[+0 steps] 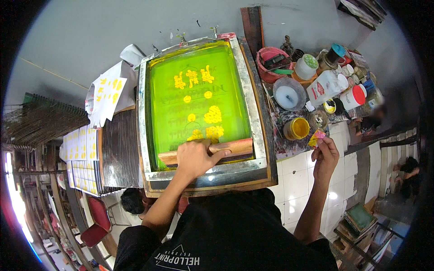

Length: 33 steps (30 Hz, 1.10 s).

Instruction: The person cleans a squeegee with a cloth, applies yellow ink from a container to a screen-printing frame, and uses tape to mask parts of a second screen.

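A screen-printing frame (259, 122) with a bright green mesh (181, 117) lies flat in front of me, with yellow ink patches on it. My left hand (195, 156) grips a wooden squeegee (235, 147) that rests across the near edge of the mesh. Off to the right of the frame, my right hand (324, 152) is raised and pinches a small yellow and pink scrap (315, 137) between its fingers.
Right of the frame a stained bench holds an open pot of yellow ink (297, 128), a grey tub (289, 94), a pink bowl (270, 61) and several jars and bottles. Printed white sheets (106, 95) lie at the left, with stacked sheets (81, 156) below them. A person's head (132, 201) shows below the table.
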Available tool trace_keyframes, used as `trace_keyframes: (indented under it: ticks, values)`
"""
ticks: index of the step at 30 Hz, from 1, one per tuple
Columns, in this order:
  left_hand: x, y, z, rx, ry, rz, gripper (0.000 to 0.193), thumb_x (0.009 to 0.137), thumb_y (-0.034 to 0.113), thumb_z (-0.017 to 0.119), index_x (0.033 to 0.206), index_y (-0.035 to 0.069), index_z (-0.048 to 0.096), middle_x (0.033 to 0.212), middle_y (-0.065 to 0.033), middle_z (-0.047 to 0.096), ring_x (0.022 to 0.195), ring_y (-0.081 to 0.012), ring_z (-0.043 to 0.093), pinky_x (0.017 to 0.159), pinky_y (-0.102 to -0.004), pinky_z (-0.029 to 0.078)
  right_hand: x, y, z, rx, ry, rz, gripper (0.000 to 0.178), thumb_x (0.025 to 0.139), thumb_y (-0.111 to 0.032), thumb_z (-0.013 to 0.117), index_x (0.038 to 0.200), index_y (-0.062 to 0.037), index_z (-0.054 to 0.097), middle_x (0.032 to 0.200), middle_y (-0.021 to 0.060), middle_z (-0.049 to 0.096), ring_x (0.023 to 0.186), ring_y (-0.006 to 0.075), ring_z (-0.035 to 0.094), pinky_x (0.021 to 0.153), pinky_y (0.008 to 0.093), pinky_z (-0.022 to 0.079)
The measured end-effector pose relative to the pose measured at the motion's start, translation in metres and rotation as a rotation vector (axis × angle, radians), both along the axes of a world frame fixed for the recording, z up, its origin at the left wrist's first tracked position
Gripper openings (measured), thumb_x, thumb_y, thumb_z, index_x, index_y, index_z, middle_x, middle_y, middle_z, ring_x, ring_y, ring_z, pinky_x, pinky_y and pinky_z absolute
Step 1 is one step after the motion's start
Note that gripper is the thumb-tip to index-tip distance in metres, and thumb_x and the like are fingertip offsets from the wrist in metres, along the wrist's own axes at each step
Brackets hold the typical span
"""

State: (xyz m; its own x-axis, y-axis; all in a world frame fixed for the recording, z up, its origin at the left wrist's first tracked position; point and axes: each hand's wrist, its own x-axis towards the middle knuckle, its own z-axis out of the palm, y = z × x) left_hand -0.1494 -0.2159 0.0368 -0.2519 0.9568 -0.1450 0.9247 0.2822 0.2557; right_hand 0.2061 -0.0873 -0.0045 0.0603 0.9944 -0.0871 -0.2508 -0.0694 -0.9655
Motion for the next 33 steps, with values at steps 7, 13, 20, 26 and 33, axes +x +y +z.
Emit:
trace_keyframes:
  ticks: [7, 13, 20, 26, 33]
  values:
    - [-0.017, 0.016, -0.003, -0.149, -0.073, -0.004, 0.073, 0.079, 0.074, 0.062, 0.086, 0.003, 0.077, 0.066, -0.0199, 0.069, 0.069, -0.0375, 0.070, 0.069, -0.0468, 0.054, 0.019, -0.022, -0.001, -0.053, -0.026, -0.124, 0.013, 0.091, -0.007, 0.067, 0.100, 0.0016, 0.067, 0.072, 0.0024, 0.061, 0.048, 0.0079, 0.047, 0.043, 0.0232, 0.037]
    - [-0.033, 0.015, -0.006, -0.141, -0.161, -0.013, 0.078, 0.078, 0.077, 0.061, 0.083, 0.001, 0.077, 0.066, -0.0210, 0.068, 0.070, -0.0369, 0.070, 0.072, -0.0458, 0.054, 0.026, -0.038, -0.005, -0.053, -0.041, -0.154, 0.012, 0.092, -0.009, 0.067, 0.099, 0.0007, 0.066, 0.067, 0.0016, 0.058, 0.047, 0.0074, 0.046, 0.043, 0.0229, 0.037]
    - [-0.055, 0.025, -0.006, -0.243, -0.352, 0.002, 0.078, 0.076, 0.076, 0.065, 0.076, -0.001, 0.074, 0.057, -0.0164, 0.064, 0.061, -0.0320, 0.068, 0.065, -0.0417, 0.053, 0.023, -0.048, -0.001, -0.046, -0.070, -0.158, 0.012, 0.094, -0.009, 0.064, 0.101, 0.0006, 0.066, 0.063, 0.0005, 0.055, 0.048, 0.0066, 0.046, 0.045, 0.0222, 0.038]
    - [-0.073, 0.051, 0.017, -0.327, -0.783, 0.160, 0.059, 0.082, 0.058, 0.073, 0.074, 0.000, 0.068, 0.056, -0.0029, 0.054, 0.053, -0.0140, 0.052, 0.050, -0.0299, 0.039, 0.012, -0.058, 0.009, -0.061, -0.057, -0.176, 0.013, 0.094, -0.010, 0.065, 0.102, 0.0008, 0.066, 0.066, 0.0012, 0.057, 0.050, 0.0069, 0.049, 0.045, 0.0229, 0.042]
    - [-0.048, 0.121, 0.053, -0.409, -1.256, 0.106, 0.020, 0.092, 0.023, 0.067, 0.100, 0.006, 0.060, 0.081, -0.0031, 0.061, 0.053, -0.0098, 0.049, 0.050, -0.0264, 0.042, -0.001, -0.074, 0.026, -0.039, -0.117, -0.222, 0.024, 0.094, -0.010, 0.065, 0.114, 0.0045, 0.066, 0.067, 0.0044, 0.060, 0.049, 0.0111, 0.052, 0.046, 0.0249, 0.044]
